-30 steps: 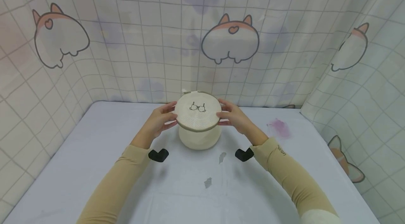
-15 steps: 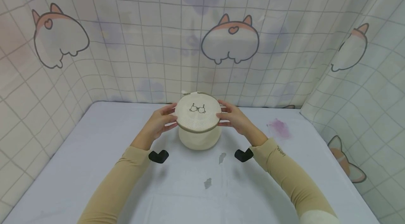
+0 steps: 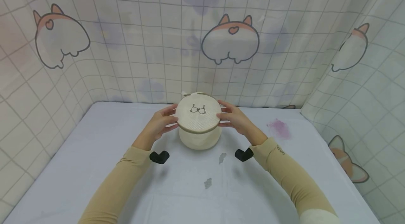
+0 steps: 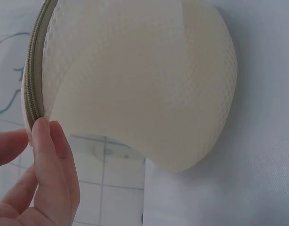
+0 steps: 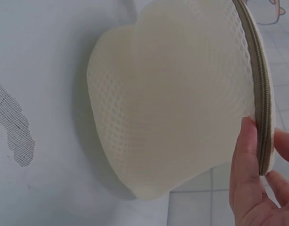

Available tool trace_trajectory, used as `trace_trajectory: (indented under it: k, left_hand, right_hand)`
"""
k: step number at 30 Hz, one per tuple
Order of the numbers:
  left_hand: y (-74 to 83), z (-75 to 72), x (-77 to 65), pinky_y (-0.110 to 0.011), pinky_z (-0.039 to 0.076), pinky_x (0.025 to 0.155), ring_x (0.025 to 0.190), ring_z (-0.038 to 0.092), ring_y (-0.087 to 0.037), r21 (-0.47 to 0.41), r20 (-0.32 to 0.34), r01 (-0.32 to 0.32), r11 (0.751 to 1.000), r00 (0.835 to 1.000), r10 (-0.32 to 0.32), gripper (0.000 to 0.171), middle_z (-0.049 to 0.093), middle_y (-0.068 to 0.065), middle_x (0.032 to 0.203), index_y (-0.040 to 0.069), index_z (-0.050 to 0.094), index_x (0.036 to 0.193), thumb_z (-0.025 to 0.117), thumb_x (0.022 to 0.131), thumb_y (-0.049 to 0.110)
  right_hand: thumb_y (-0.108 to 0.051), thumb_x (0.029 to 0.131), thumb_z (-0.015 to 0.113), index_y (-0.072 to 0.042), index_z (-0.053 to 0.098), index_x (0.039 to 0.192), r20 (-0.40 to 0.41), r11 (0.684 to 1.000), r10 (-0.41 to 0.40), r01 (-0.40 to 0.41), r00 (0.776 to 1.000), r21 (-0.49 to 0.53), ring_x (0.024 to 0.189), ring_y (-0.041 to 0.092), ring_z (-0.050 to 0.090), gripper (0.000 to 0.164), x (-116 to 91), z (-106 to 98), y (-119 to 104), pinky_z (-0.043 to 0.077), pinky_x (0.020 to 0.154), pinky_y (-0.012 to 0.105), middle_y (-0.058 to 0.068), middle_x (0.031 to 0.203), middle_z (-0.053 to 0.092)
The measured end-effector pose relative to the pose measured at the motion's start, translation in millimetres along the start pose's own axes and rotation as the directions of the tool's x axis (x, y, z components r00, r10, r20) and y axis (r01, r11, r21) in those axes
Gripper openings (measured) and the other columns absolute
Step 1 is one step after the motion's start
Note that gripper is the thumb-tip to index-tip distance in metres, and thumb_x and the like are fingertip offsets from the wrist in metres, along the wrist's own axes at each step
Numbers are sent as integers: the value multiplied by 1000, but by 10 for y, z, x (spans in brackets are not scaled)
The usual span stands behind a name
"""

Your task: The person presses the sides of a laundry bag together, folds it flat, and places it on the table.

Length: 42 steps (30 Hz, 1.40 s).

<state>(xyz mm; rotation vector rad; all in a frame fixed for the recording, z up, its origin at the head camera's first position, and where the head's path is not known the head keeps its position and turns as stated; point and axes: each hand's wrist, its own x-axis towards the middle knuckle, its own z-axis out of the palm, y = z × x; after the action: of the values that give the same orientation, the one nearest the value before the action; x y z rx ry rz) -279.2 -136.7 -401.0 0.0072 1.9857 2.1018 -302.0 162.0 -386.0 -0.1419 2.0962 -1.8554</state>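
Note:
A round cream mesh laundry bag (image 3: 198,122) with a bra drawing on its lid stands near the back of the table, between both hands. Its olive-brown zipper (image 4: 34,70) runs round the top edge. On the left side, my left hand (image 3: 161,122) pinches the rim, thumb on one face and fingers on the other. At the opposite side my right hand (image 3: 235,118) pinches the rim the same way, and in the right wrist view its fingers (image 5: 248,155) lie just below the zipper. The mesh wall curves inward between rim and base.
The white-covered table (image 3: 110,139) reaches back to a grid-patterned curtain (image 3: 142,41) printed with corgis. Two grey patches (image 3: 207,183) and a pink stain (image 3: 279,128) mark the cloth. Dark wrist mounts (image 3: 159,157) stick out at both cuffs.
The lid and left hand have shifted very slightly down and to the right in the head view. Both hands keep their hold on the rim.

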Motion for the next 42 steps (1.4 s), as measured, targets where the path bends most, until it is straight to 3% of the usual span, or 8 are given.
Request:
trace_trajectory:
  k: [23,29,37,42]
  left_hand:
    - [11,-7,16,-40,51,102,106,59,-20,-2,-17,21,1000,1000,-21,71,35,-16,160,15,34,162,56,98,-6]
    - [-15,14,36,-35,54,97,103,57,-19,10,-18,32,999,999,-32,72,38,-17,157,16,34,162,56,97,-6]
    - [-99,49,36,-34,54,96,107,56,-23,22,-23,80,997,997,-80,71,38,-16,156,19,36,161,57,98,-5]
    - [-81,57,43,-36,53,98,104,56,-21,12,-17,57,998,998,-56,72,38,-16,156,18,35,162,57,97,-6]
  right_hand:
    - [2,101,61,-14,29,163,6,999,13,-14,1000,32,97,19,65,72,59,21,53,59,89,37,23,149,46]
    - [1,101,61,-14,29,163,10,999,8,-8,1000,38,99,19,65,72,37,13,88,59,90,38,25,149,46]
    - [1,101,62,-13,28,163,12,999,23,-23,1000,49,97,18,66,72,-10,-8,219,59,89,37,26,147,47]
    - [1,101,62,-12,29,163,9,999,6,-6,1000,44,98,18,66,72,25,-14,212,59,89,37,26,146,47]
